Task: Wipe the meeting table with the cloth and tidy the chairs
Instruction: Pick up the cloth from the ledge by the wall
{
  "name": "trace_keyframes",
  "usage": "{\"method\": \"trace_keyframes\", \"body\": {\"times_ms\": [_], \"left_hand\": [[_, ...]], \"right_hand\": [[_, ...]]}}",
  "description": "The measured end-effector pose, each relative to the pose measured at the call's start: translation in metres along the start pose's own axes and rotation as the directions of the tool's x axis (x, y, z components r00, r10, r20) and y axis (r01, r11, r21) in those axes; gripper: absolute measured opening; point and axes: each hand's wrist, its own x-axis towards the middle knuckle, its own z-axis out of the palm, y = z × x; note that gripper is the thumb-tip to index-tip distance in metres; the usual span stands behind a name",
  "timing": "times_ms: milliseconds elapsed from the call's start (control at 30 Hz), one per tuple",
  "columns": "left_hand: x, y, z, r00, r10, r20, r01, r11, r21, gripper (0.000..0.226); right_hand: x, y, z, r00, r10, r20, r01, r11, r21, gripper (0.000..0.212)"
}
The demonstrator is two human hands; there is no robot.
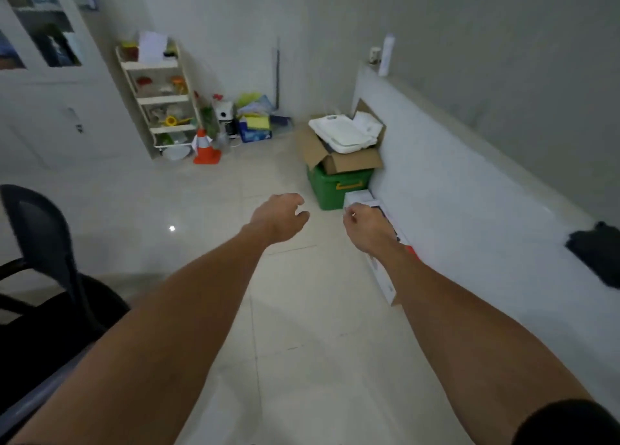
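Note:
Both my arms reach forward over the tiled floor. My left hand (pixel 280 218) hangs mid-frame with its fingers loosely curled and nothing in it. My right hand (pixel 367 229) is beside it, fingers curled under, and I see nothing in it. A black mesh office chair (pixel 43 253) stands at the left edge, well apart from my left arm. A dark bundle, maybe a cloth (pixel 595 255), lies on the white ledge (pixel 469 189) at the right, far from my right hand. No meeting table is in view.
A green crate (pixel 335 186) with an open cardboard box (pixel 339 155) on it stands ahead by the ledge. White boxes (pixel 382 276) lie on the floor under my right arm. A shelf unit (pixel 157 98), an orange cone (pixel 205 149) and clutter fill the far corner.

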Motion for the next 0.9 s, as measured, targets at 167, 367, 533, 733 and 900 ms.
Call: {"method": "trace_keyframes", "body": {"times_ms": [167,367,533,733,900], "left_hand": [[0.048,0.114,0.049,0.981,0.178,0.076,-0.175,0.984,-0.041,0.043],[0.084,0.251,0.105,0.922,0.347,0.170,-0.335,0.937,-0.095,0.047],[0.096,0.345,0.144,0.846,0.475,0.241,-0.464,0.879,-0.104,0.049],[0.119,0.441,0.187,0.735,0.601,0.313,-0.597,0.793,-0.120,0.051],[0.146,0.517,0.224,0.649,0.689,0.323,-0.692,0.711,-0.125,0.050]], "right_hand": [[-0.013,0.115,-0.069,0.977,0.206,-0.057,-0.207,0.978,-0.026,0.030],[-0.046,0.237,-0.145,0.914,0.367,-0.172,-0.374,0.927,-0.010,0.031],[-0.076,0.315,-0.180,0.835,0.494,-0.243,-0.498,0.866,0.049,0.030],[-0.101,0.387,-0.218,0.731,0.605,-0.315,-0.584,0.794,0.167,0.025],[-0.099,0.449,-0.254,0.630,0.689,-0.359,-0.664,0.717,0.210,0.026]]}}
